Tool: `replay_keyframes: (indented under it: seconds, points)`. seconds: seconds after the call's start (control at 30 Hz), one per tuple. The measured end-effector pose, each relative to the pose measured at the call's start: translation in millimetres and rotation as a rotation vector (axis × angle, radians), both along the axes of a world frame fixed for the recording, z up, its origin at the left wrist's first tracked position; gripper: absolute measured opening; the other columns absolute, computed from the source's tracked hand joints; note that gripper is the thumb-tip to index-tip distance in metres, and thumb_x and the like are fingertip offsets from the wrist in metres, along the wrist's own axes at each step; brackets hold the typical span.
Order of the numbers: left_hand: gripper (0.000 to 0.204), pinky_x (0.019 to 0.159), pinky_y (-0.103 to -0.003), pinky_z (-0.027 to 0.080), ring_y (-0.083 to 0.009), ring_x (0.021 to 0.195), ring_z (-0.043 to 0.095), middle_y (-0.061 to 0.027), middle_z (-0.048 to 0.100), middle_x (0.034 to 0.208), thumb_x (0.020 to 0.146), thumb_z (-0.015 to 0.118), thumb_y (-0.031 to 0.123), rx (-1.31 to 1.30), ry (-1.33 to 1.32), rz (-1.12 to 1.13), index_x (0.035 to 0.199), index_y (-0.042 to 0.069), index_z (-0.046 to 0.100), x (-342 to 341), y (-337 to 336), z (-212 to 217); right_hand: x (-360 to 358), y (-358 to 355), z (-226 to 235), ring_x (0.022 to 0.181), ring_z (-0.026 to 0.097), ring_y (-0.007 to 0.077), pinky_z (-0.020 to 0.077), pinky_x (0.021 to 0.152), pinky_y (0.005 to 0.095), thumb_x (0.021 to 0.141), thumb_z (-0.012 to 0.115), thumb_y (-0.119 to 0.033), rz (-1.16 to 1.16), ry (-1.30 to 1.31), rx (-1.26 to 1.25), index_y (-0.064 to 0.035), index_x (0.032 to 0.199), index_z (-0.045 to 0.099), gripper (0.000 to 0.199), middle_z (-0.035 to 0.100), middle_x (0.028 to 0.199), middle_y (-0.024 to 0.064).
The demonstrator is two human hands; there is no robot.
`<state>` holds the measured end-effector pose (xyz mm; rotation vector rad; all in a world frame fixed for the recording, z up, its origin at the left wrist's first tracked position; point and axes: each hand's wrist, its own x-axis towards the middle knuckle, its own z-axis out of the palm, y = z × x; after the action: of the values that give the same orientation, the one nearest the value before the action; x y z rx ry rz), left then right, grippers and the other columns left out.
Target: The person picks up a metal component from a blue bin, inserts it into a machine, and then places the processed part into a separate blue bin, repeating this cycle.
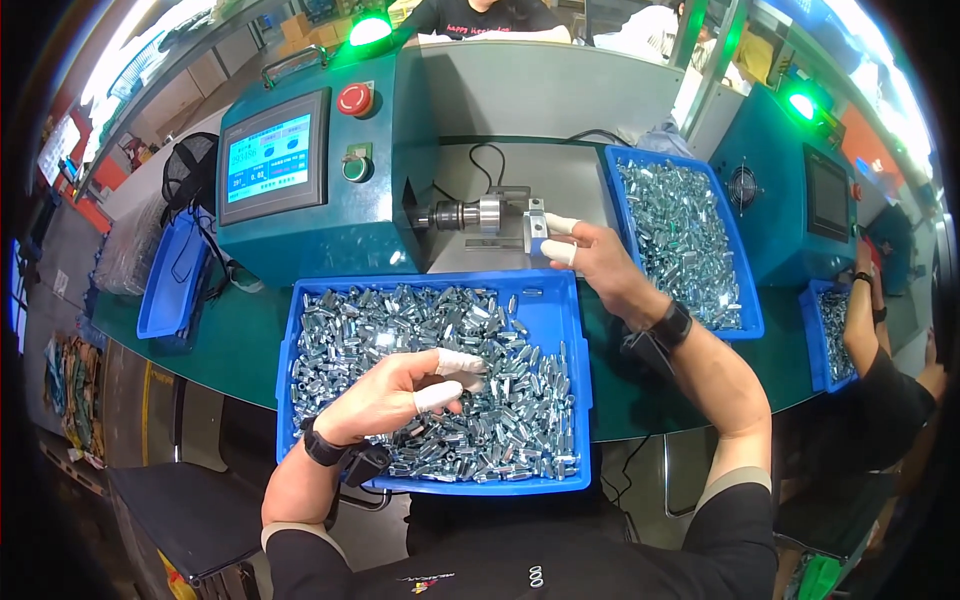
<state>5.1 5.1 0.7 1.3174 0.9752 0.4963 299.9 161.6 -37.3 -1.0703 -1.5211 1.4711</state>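
My left hand (395, 393) is over a blue tray (430, 487) heaped with small shiny metal pieces (330, 335). White finger cots cover its thumb and fingertips, which curl toward each other; whether a piece lies between them is hidden. At the machine, my right hand (598, 262) reaches to the upright metal block (535, 226) of the fixture. Its cotted thumb and forefinger bend in at the block's right side, and what they pinch there cannot be made out. Left of the block, a round metal chuck (488, 214) sticks out from the teal machine (375, 225).
A second blue tray (748, 318) of metal pieces stands to the right. The machine carries a lit screen (270, 158), a red button (354, 99) and a green lamp (370, 32). An empty blue tray (172, 278) lies left. Another person's arm (862, 320) is at the far right.
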Motion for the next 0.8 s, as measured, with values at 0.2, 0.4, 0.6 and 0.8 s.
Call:
replay_keyframes:
  seconds: [0.2, 0.4, 0.6, 0.8]
  points:
    - [0.042, 0.092, -0.028, 0.052, -0.0104, 0.097, 0.066, -0.0058, 0.07, 0.124, 0.105, 0.06, 0.017, -0.025, -0.006, 0.008, 0.145, 0.004, 0.057, -0.2, 0.9, -0.7, -2.7, 13.0, 10.2, 0.108, 0.062, 0.0106, 0.0513, 0.092, 0.0259, 0.1, 0.068, -0.019, 0.16, -0.081, -0.027, -0.0012, 0.145, 0.059, 0.049, 0.067, 0.129, 0.0043]
    - [0.042, 0.093, -0.03, 0.052, -0.0117, 0.098, 0.066, -0.0064, 0.07, 0.125, 0.105, 0.06, 0.017, -0.062, -0.022, 0.013, 0.145, 0.004, 0.057, 0.5, 2.8, -0.1, -1.4, 32.7, 16.1, 0.099, 0.06, 0.0095, 0.0509, 0.087, 0.0248, 0.099, 0.069, -0.02, 0.296, -0.126, -0.001, -0.0022, 0.141, 0.063, 0.046, 0.066, 0.13, 0.0043]
    - [0.043, 0.094, -0.031, 0.053, -0.0131, 0.099, 0.067, -0.0079, 0.07, 0.127, 0.105, 0.061, 0.017, -0.086, -0.007, 0.014, 0.145, 0.004, 0.057, 0.6, 5.7, -0.9, 6.3, 49.4, 9.6, 0.094, 0.059, 0.0095, 0.0507, 0.081, 0.024, 0.099, 0.068, -0.021, 0.344, -0.144, 0.057, -0.0031, 0.138, 0.066, 0.043, 0.066, 0.126, 0.0028]
    - [0.044, 0.092, -0.031, 0.054, -0.0139, 0.099, 0.069, -0.0095, 0.071, 0.126, 0.104, 0.063, 0.017, -0.088, -0.059, 0.052, 0.144, 0.003, 0.057, -3.4, 5.3, -9.2, 10.3, 49.9, 3.4, 0.094, 0.059, 0.0098, 0.0501, 0.077, 0.0242, 0.1, 0.068, -0.02, 0.296, -0.114, 0.055, -0.0037, 0.138, 0.067, 0.041, 0.066, 0.114, 0.0011]
